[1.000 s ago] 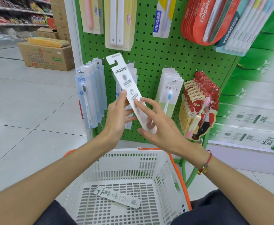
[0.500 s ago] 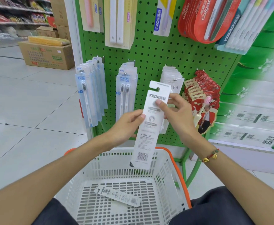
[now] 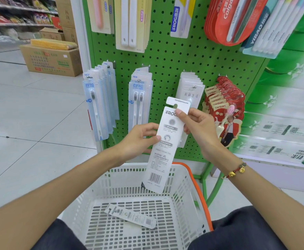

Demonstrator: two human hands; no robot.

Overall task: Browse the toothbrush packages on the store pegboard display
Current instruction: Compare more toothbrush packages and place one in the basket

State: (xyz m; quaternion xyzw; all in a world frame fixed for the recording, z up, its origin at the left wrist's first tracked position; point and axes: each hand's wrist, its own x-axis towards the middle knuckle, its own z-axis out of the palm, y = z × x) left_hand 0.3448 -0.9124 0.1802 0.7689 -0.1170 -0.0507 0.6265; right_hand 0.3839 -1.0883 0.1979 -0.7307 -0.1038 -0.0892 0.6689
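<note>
A white FROG toothbrush package [image 3: 163, 156] hangs almost upright in front of the green pegboard [image 3: 173, 56], its printed back with a barcode facing me. My left hand [image 3: 140, 139] pinches its left edge at mid height. My right hand [image 3: 200, 129] grips its upper right part, thumb on the front near the logo. On the pegs behind hang blue-white single packs [image 3: 99, 103], twin packs [image 3: 138, 103], white packs [image 3: 190, 89] and red canban packs [image 3: 223, 109].
A white basket with an orange handle [image 3: 185, 179] sits below the hands, with another FROG package [image 3: 131, 216] lying flat inside. More toothbrush cards, including red Colgate ones [image 3: 227, 20], hang above. A cardboard box [image 3: 52, 60] stands on the tiled floor at left. Green cartons [image 3: 282, 134] are stacked at right.
The package swung from a left-leaning tilt to nearly upright and shifted right and down. My right hand moved from its lower part to its top; my left hand stayed on the left edge.
</note>
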